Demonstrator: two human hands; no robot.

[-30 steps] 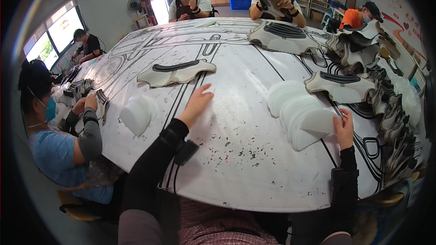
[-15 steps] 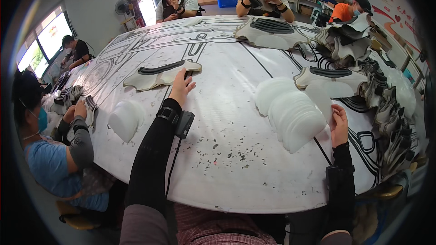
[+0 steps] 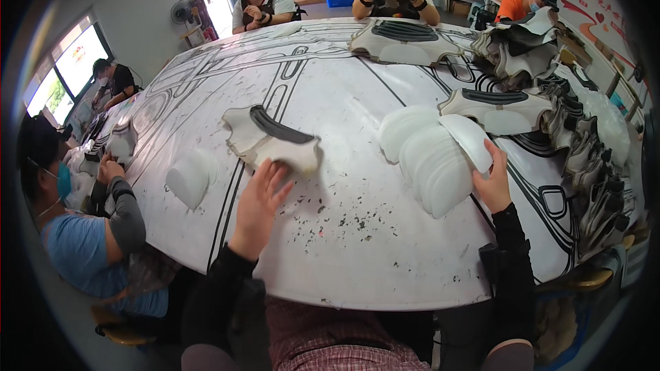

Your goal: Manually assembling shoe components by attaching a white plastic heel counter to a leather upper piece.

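Note:
My left hand (image 3: 263, 199), fingers spread, has its fingertips at the near edge of a beige fabric piece (image 3: 275, 141) with a black ribbed strip. That piece lies askew, and its near edge is blurred. With thumb and fingers, my right hand (image 3: 493, 177) pinches the right edge of a rounded white sheet (image 3: 464, 136). It tilts over a fanned stack of similar white sheets (image 3: 430, 172). A smaller group of white sheets (image 3: 189, 178) lies to the left. Another beige piece with a black strip (image 3: 495, 111) lies beyond my right hand.
Stacked beige and black pieces (image 3: 598, 172) line the table's right edge. A larger beige piece (image 3: 402, 45) lies at the far side. Dark scraps (image 3: 350, 220) dot the white table (image 3: 385, 275). A person in blue (image 3: 96, 233) works at the left; others sit across the table.
My left hand has come nearer, and the beige piece has moved toward me and turned clockwise. My right hand has moved left and up, bringing the white sheet over the stack.

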